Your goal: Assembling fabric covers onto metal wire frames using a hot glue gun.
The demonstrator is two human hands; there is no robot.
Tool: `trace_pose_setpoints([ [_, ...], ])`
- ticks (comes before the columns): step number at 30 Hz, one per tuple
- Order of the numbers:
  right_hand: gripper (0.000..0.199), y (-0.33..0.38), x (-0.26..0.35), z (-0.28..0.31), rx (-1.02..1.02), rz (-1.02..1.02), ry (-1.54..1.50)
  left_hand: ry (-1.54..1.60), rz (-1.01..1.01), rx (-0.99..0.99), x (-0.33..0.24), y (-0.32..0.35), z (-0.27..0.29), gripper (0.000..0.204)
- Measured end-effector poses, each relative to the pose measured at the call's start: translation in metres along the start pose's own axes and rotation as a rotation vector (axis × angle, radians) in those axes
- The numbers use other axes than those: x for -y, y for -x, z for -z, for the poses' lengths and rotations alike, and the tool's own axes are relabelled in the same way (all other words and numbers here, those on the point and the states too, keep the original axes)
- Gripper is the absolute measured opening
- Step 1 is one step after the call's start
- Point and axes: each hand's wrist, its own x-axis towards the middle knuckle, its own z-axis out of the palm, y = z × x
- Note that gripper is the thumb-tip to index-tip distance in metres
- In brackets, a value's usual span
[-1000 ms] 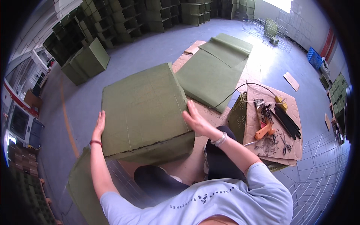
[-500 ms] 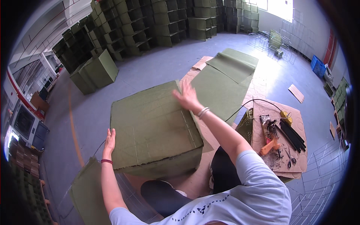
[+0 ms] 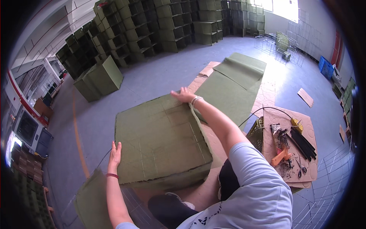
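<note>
Head view: a large, rectangular, olive-green fabric-like box (image 3: pixel 162 147) sits before the person, just off frame centre toward 7 o'clock. Taking that box as the dial, the bare left hand (image 3: pixel 115 155) lies at 9 o'clock against its side edge, fingers extended with the thumb slightly apart, while the bare right hand (image 3: pixel 185 96) rests at 1 o'clock on its far corner, fingers spread. A broad olive-green sheet (image 3: pixel 228 89) lies at 2 o'clock, and an orange gun-shaped tool (image 3: pixel 281 156) with straight black rods (image 3: pixel 303 143) lies at 3 o'clock on brown cardboard (image 3: pixel 310 167).
</note>
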Motion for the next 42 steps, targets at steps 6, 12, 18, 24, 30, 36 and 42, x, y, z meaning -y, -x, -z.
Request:
trace_pose_setpoints([
  [6,0.102,0.052,-0.019,0.01,0.16,0.029,0.006,-0.021,-0.002,-0.021,0.01,-0.009,-0.002,0.092],
  [12,0.089,0.189,-0.01,0.04,-0.064,0.277,-0.081,-0.004,-0.035,-0.057,0.015,-0.005,0.0,0.094],
  [18,0.09,0.278,-0.005,0.046,-0.04,0.291,-0.481,-0.041,-0.031,-0.032,0.019,-0.007,-0.001,0.095],
  [24,0.08,0.323,-0.029,0.023,-0.03,0.251,-0.445,-0.087,-0.021,-0.04,0.023,-0.013,-0.001,0.093],
  [30,0.024,0.382,-0.162,0.138,-0.704,-0.173,-0.424,-0.167,-0.017,-0.07,0.014,0.006,0.007,0.09],
  [36,0.039,0.546,-0.405,0.128,-0.839,-0.81,-0.608,-0.331,-0.967,-0.112,-0.189,0.132,-0.076,0.082],
  [42,0.047,0.506,-0.379,0.104,-0.817,-0.915,-0.317,-0.482,-1.359,0.23,-0.216,0.198,-0.154,0.078],
])
